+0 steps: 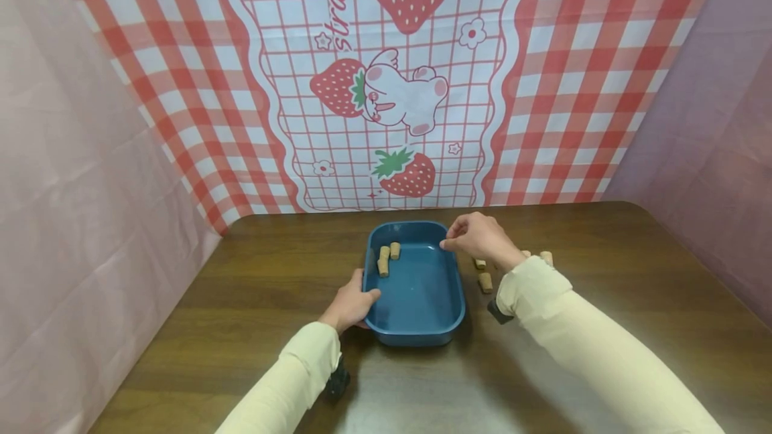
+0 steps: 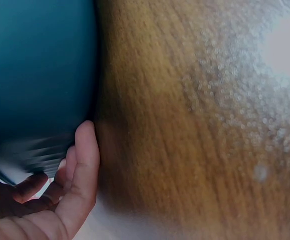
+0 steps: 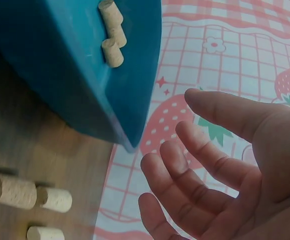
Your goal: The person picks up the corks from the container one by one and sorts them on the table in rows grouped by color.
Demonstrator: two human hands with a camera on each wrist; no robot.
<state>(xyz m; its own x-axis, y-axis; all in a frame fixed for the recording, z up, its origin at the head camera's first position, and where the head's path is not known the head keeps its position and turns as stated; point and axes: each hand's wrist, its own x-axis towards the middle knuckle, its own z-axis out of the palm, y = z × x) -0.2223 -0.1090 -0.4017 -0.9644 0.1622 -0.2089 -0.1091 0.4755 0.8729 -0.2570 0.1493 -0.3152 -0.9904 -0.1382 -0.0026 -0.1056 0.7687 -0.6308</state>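
Observation:
A blue rectangular tray [image 1: 416, 307] stands on the table with three corks [image 1: 383, 268] grouped in its far left part. My left hand [image 1: 350, 303] grips the tray's left side, thumb over the rim; in the left wrist view its fingers [image 2: 86, 155] curl against the outer wall. At the tray's far right corner, my right hand [image 1: 479, 236] hovers over the rim. The right wrist view shows that hand's fingers [image 3: 204, 162] loosely bent, thumb apart, with nothing between them. Several loose corks [image 1: 485, 282] lie on the table right of the tray, partly hidden by my right forearm.
The brown wooden table [image 1: 259, 327] ends at the back against a hanging strawberry-print checked cloth [image 1: 398, 96]. Pale pink fabric [image 1: 90, 186] hangs on the left, purplish fabric [image 1: 693, 173] on the right.

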